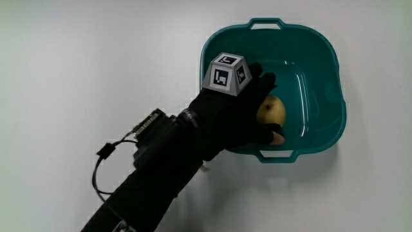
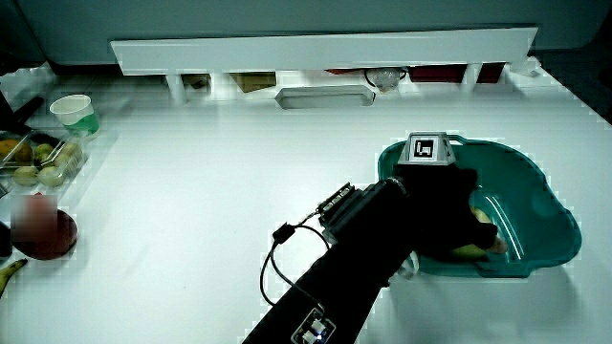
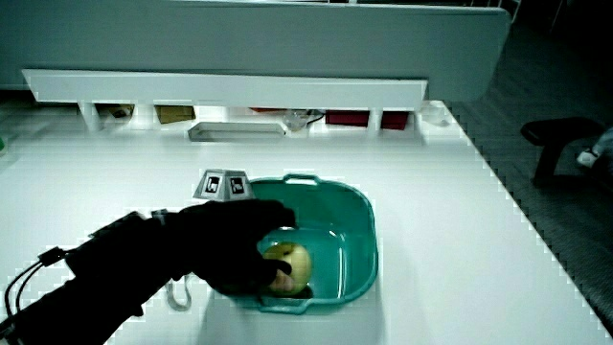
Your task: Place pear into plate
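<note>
A yellow pear (image 1: 271,110) lies inside a teal plastic basin (image 1: 322,58) with handles on its rim. The gloved hand (image 1: 248,109) reaches over the basin's rim, its fingers curled around the pear. In a side view the pear (image 3: 292,264) shows under the glove (image 3: 235,244), low in the basin (image 3: 354,230). In a side view the hand (image 2: 440,205) covers most of the pear (image 2: 478,218) inside the basin (image 2: 545,205). A patterned cube (image 1: 227,72) sits on the back of the hand.
At the table's edge, far from the basin, stand a pale cup (image 2: 76,113), a tray of fruit (image 2: 38,158) and a dark red round object (image 2: 43,234). A low white partition (image 2: 325,48) runs along the table, with a grey tray (image 2: 323,96) in front of it.
</note>
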{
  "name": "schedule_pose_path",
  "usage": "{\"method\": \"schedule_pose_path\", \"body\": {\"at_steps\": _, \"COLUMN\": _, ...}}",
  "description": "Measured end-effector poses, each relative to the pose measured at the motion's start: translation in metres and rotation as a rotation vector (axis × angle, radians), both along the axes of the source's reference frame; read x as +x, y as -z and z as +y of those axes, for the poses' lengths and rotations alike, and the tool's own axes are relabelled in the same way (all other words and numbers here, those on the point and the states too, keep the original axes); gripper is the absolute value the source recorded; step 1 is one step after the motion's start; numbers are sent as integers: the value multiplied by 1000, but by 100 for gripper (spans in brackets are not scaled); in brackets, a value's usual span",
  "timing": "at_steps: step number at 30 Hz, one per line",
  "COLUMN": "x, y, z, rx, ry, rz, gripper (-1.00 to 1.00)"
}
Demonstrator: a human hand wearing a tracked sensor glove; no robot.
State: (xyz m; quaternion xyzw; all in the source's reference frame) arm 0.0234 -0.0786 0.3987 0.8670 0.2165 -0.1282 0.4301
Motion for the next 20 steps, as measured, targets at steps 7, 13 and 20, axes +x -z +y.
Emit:
{"method": "schedule_pose_path", "body": {"at_steps": 7, "x": -21, "y": 36, "z": 5, "rx": 61, "ry": 14, "rz": 68, "gripper": -100}}
{"method": "schedule_pose_path", "body": {"at_steps": 13, "x": -35, "y": 75, "z": 14, "rx": 123, "ry": -14, "rz": 76, "gripper": -100}}
{"method": "schedule_pose_path", "body": {"at_steps": 20, "x": -41, "y": 105, "z": 31, "rx": 200, "ry": -51, "rz": 73, "gripper": -100}}
